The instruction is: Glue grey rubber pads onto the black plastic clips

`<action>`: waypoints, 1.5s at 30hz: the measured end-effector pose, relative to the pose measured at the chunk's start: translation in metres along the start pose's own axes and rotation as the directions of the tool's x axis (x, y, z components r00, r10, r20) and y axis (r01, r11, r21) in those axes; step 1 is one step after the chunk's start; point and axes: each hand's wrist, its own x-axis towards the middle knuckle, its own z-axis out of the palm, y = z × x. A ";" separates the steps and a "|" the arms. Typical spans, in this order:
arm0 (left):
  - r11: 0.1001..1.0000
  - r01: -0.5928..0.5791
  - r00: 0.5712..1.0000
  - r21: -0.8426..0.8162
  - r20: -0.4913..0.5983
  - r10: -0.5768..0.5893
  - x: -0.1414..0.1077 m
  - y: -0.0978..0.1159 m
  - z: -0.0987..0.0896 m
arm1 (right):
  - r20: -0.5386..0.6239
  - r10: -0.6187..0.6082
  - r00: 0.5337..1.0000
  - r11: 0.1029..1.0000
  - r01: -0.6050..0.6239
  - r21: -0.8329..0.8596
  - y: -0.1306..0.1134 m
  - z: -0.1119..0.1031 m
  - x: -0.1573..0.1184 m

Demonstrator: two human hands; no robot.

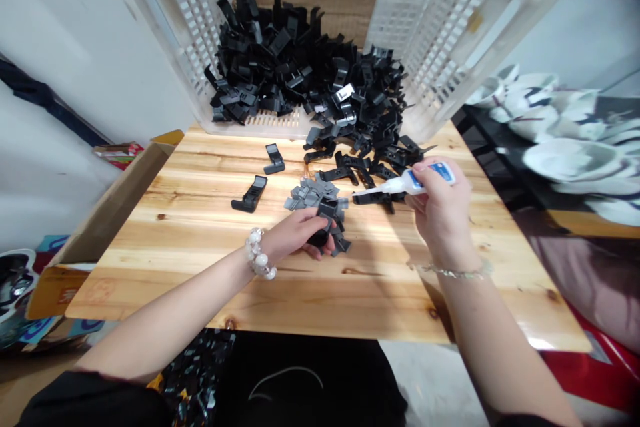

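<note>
My left hand point(295, 235) rests on a pile of small grey pads point(313, 193), shut on a black plastic clip point(325, 215). My right hand point(441, 203) holds a white glue bottle with a blue label point(420, 181). Its thin nozzle points left, just over another black clip point(375, 197) lying on the wooden tabletop point(200, 280). Two loose black clips point(253, 193) lie to the left of the grey pads. A large heap of black clips point(305, 73) fills the far side, spilling forward onto the wood.
A white slatted plastic crate point(440, 33) stands open around the heap at the table's far edge. A cardboard box point(115, 207) leans at the left edge. White curved items point(560, 140) lie on a dark surface to the right. More black pieces point(195, 373) lie below the table.
</note>
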 end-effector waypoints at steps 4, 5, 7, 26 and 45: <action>1.000 0.004 1.000 -0.001 -0.002 -0.004 0.000 0.000 0.000 | 0.001 -0.009 1.000 1.000 0.009 -0.004 0.002 -0.001 0.001; 1.000 0.003 1.000 -0.004 -0.003 -0.003 0.000 0.000 0.000 | 0.000 -0.016 1.000 1.000 0.016 -0.007 0.002 -0.001 0.002; 1.000 0.006 1.000 -0.010 -0.007 -0.006 0.000 0.000 0.000 | -0.001 -0.030 1.000 0.999 0.030 -0.012 0.003 -0.001 0.002; 1.000 0.013 1.000 -0.028 -0.026 -0.014 -0.002 0.001 0.001 | 0.006 -0.033 0.999 0.999 0.034 -0.033 0.003 -0.001 0.001; 0.999 0.018 0.999 -0.028 -0.035 -0.019 0.000 0.001 0.000 | 0.040 -0.051 0.998 0.998 0.053 -0.039 0.006 -0.001 0.001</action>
